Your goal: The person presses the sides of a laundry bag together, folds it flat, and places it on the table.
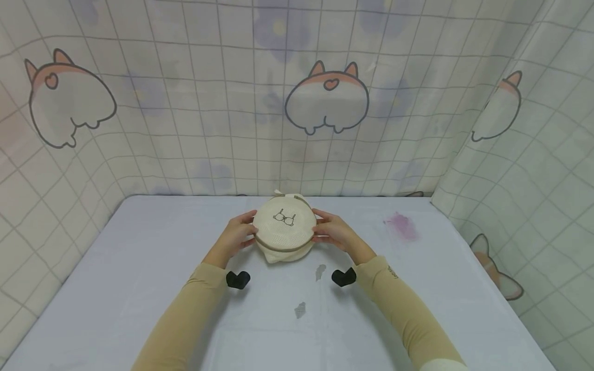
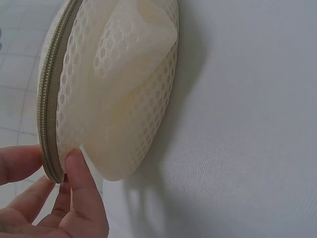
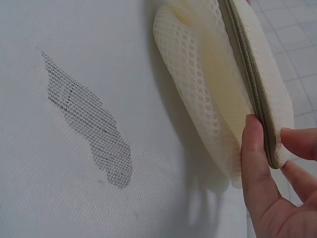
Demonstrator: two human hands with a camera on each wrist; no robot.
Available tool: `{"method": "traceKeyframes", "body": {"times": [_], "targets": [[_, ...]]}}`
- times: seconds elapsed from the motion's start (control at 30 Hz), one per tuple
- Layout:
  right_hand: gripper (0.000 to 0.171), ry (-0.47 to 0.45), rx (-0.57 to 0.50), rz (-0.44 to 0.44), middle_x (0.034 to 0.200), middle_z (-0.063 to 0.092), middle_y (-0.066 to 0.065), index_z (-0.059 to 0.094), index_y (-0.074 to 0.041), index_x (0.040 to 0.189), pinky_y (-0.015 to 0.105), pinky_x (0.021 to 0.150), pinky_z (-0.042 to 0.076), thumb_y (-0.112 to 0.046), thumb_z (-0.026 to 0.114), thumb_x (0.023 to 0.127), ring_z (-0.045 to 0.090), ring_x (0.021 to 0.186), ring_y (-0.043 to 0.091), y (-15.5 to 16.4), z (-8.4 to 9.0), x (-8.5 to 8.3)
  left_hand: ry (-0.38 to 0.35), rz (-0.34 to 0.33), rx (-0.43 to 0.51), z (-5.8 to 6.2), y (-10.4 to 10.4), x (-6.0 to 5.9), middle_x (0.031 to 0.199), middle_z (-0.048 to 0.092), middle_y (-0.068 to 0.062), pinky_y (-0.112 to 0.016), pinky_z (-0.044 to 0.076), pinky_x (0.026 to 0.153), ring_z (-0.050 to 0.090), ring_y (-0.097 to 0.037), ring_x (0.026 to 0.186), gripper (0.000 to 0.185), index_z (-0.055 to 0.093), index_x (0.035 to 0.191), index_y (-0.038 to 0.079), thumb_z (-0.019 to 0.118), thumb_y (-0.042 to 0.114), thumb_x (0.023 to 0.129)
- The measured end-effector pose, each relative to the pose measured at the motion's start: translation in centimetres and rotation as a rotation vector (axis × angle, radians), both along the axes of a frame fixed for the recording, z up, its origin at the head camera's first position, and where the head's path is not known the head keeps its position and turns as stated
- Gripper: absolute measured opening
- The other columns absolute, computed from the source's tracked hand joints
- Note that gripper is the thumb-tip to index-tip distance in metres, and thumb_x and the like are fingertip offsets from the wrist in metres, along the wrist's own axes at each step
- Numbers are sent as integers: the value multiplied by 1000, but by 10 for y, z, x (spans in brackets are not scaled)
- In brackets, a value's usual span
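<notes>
A round cream mesh bra wash bag (image 1: pixel 284 226) with a bra drawing on its lid is near the back of the white table. Its closed zipper (image 2: pixel 47 94) runs round the rim, and the soft mesh side sags below it. At the left edge my left hand (image 1: pixel 235 234) pinches the rim, thumb (image 2: pixel 81 173) on the mesh side and fingers over the lid side. Opposite, my right hand (image 1: pixel 337 233) pinches the rim the same way, by the zipper (image 3: pixel 247 64). What the bag contains is hidden.
The white tabletop (image 1: pixel 153 268) has a pink stain (image 1: pixel 401 226) at the right and two grey worn patches, one of them (image 3: pixel 91 119) close by the right wrist. Black heart shapes (image 1: pixel 238 280) show beside both cuffs. A patterned curtain (image 1: pixel 223 103) surrounds the back and sides.
</notes>
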State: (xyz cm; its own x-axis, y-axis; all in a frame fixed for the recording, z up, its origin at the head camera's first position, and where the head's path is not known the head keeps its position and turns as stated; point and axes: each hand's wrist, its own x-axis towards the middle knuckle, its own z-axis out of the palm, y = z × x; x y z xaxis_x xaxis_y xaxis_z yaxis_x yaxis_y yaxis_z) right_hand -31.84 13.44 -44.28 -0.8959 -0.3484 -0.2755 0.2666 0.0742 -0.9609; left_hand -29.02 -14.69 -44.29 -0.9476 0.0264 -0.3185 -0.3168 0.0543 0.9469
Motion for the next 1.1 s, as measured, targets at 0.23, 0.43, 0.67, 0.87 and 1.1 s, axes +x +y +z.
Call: {"method": "traceKeyframes", "body": {"times": [0.23, 0.43, 0.67, 0.87, 1.1], "targets": [[70, 7, 7, 2, 140, 48, 26, 28, -5, 162, 32, 84, 59, 10, 53, 99, 64, 91, 17, 0, -2, -1, 4, -6, 17, -4, -1, -2, 162, 34, -17, -46, 47, 103, 52, -30, 121, 69, 34, 161, 9, 50, -6, 95], [69, 11, 12, 9, 142, 47, 27, 27, -5, 162, 34, 87, 59, 9, 53, 100, 64, 94, 18, 1, -3, -1, -5, -6, 18, -6, -2, -2, 162, 34, -17, -46, 47, 103, 52, -29, 120, 69, 34, 161, 9, 50, -6, 96], [69, 12, 16, 12, 143, 46, 29, 27, -5, 162, 35, 87, 59, 9, 54, 99, 64, 94, 19, 1, -6, -2, 1, -14, 11, -5, -2, 2, 163, 33, -17, -44, 48, 101, 52, -30, 122, 68, 33, 161, 8, 50, -6, 96], [70, 12, 29, 10, 144, 45, 29, 27, -6, 162, 34, 87, 59, 9, 54, 99, 64, 95, 20, 1, -6, -3, -7, -10, 17, -4, -1, 2, 163, 33, -17, -45, 47, 103, 51, -30, 123, 68, 33, 161, 8, 50, -7, 96], [69, 8, 45, 8, 145, 46, 30, 27, -5, 162, 38, 91, 58, 10, 53, 99, 63, 95, 20, 0, -6, -2, -12, -11, 3, -6, 0, 1, 163, 33, -17, -43, 48, 101, 52, -30, 123, 68, 34, 161, 9, 51, -7, 97]]}}
